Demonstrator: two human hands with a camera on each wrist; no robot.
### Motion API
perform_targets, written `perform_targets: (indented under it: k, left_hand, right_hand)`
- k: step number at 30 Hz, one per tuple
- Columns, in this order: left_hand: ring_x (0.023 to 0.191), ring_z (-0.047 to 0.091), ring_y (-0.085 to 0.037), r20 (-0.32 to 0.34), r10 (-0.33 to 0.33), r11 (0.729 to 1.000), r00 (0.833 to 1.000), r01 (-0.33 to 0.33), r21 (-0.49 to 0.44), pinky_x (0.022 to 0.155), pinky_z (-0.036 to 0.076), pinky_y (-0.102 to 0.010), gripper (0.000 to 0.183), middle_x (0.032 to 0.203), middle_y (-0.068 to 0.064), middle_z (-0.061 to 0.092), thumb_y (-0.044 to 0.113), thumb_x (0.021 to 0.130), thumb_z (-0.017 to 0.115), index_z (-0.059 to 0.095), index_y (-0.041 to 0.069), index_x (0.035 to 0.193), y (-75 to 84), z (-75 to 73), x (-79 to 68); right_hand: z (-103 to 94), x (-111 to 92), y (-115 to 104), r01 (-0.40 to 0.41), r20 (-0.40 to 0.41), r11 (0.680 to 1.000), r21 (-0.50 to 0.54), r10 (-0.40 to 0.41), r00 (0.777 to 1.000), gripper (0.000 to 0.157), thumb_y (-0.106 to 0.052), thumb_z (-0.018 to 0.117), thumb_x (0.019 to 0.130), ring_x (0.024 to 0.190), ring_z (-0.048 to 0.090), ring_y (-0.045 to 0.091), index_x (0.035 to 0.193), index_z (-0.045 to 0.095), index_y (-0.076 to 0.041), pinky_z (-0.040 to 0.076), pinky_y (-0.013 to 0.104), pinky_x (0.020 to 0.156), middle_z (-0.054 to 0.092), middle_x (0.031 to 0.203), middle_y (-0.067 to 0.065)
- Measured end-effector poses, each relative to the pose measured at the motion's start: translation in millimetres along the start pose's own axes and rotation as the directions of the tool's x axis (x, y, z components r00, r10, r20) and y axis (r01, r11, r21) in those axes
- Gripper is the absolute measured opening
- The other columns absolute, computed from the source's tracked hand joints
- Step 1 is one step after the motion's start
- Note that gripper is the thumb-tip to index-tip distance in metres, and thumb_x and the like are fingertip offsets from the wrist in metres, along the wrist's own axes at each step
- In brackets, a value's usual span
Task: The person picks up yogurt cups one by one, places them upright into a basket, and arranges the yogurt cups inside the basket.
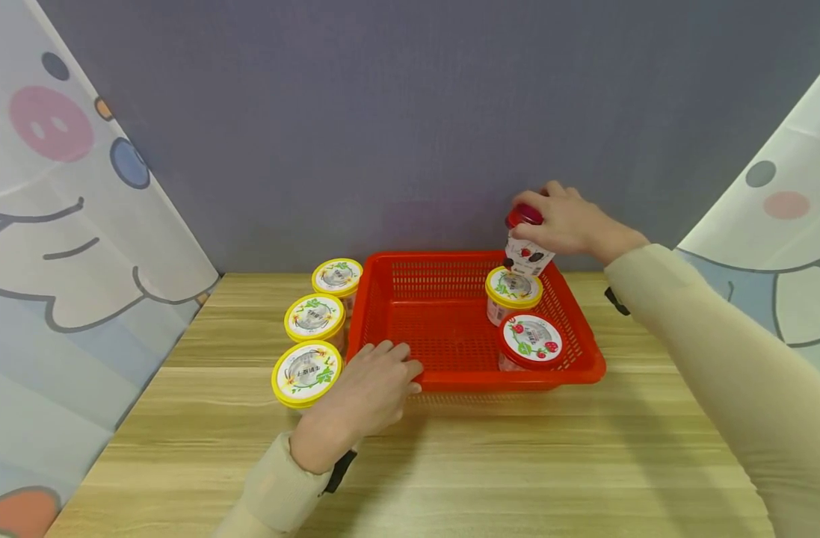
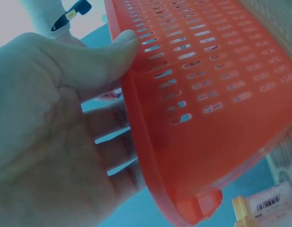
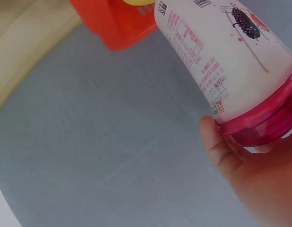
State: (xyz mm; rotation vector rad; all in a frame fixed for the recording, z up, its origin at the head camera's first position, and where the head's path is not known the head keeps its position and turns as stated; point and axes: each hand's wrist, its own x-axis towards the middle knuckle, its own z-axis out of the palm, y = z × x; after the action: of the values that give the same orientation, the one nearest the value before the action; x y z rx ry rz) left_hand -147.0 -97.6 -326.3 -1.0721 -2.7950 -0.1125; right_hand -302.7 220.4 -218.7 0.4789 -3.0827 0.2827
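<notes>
My right hand (image 1: 571,224) grips a white cup with a dark red lid (image 1: 527,254) by its top, above the back right corner of a red plastic basket (image 1: 450,381). Berry pictures and printed text show on the cup's side in the right wrist view. My left hand (image 1: 369,385) holds the basket's front rim near its left corner, thumb outside and fingers over the rim (image 2: 136,132). Inside the basket, at the right, stand a yellow-lidded tub (image 1: 513,288) and a red-lidded tub (image 1: 532,340) with strawberries on its lid.
Left of the basket, three yellow-lidded tubs (image 1: 314,317) stand in a row on the wooden table (image 1: 517,463). A grey panel (image 1: 410,134) rises behind the table. Curtains with cartoon prints (image 1: 80,194) hang at both sides.
</notes>
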Motion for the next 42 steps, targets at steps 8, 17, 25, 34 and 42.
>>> perform_targets:
  k: [8,17,25,34,42]
  left_hand:
    - [0.073,0.045,-0.018,0.003,-0.005,1.0,1.0,0.005,-0.021,0.066,0.04,-0.03,0.008,0.079,0.002,0.051,0.021,0.092,0.075,0.071,0.015,0.089,0.5,1.0,0.3]
    - [0.074,0.046,-0.018,0.005,-0.01,1.0,1.0,0.01,-0.007,0.066,0.04,-0.03,0.007,0.08,0.002,0.052,0.021,0.092,0.075,0.072,0.015,0.09,0.8,-0.2,-0.7]
    - [0.074,0.045,-0.018,0.011,-0.015,1.0,1.0,0.016,-0.024,0.067,0.041,-0.031,0.008,0.08,0.002,0.051,0.021,0.092,0.075,0.071,0.015,0.089,1.5,0.0,-1.6]
    - [0.073,0.045,-0.018,0.008,-0.011,1.0,1.0,0.011,-0.013,0.066,0.039,-0.029,0.008,0.079,0.002,0.051,0.021,0.092,0.075,0.071,0.015,0.089,1.8,0.4,-1.5]
    - [0.073,0.045,-0.018,0.007,-0.019,1.0,1.0,0.019,-0.017,0.066,0.04,-0.03,0.008,0.08,0.002,0.052,0.021,0.092,0.075,0.071,0.015,0.09,1.2,-0.6,-3.2]
  right_hand:
    - [3.7,3,-15,0.025,0.01,1.0,0.007,-0.025,1.0,0.061,-0.053,0.05,0.098,0.123,0.037,0.047,0.148,0.045,-0.019,0.045,0.069,0.091,0.037,0.142,0.025]
    - [5.9,11,-30,0.047,0.021,0.999,0.02,-0.047,0.999,0.059,-0.052,0.049,0.098,0.125,0.037,0.045,0.147,0.045,-0.02,0.044,0.067,0.094,0.038,0.142,0.023]
    - [13.7,18,-40,0.072,0.042,0.997,0.004,-0.072,0.997,0.058,-0.05,0.051,0.099,0.125,0.037,0.043,0.147,0.044,-0.019,0.044,0.064,0.094,0.037,0.143,0.022]
    - [23.2,25,-52,0.097,0.044,0.995,-0.006,-0.097,0.994,0.056,-0.049,0.051,0.097,0.122,0.039,0.041,0.146,0.046,-0.022,0.046,0.061,0.092,0.038,0.142,0.021]
    - [33.0,32,-65,0.12,0.066,0.993,-0.018,-0.119,0.991,0.056,-0.049,0.051,0.097,0.12,0.041,0.04,0.147,0.047,-0.023,0.046,0.061,0.091,0.041,0.139,0.02]
